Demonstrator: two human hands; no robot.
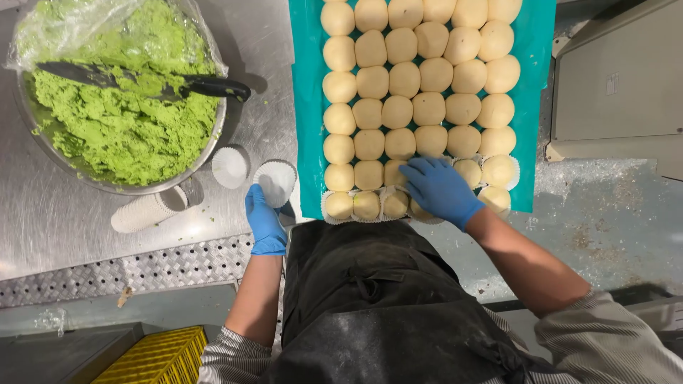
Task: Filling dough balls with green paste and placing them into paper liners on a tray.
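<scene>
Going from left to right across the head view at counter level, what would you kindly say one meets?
Metal bowl of green paste → stack of paper cups → loose white paper cup → left hand holding a paper cup → teal tray of dough balls → right hand resting on the dough balls.

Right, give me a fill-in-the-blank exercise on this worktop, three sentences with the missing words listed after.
1. The left hand holds a white paper ____.
2. The right hand rests on the dough balls laid on a ____ coloured sheet.
3. The metal bowl with the black-handled knife holds a ____ paste.

Missing words: cup; teal; green
</scene>
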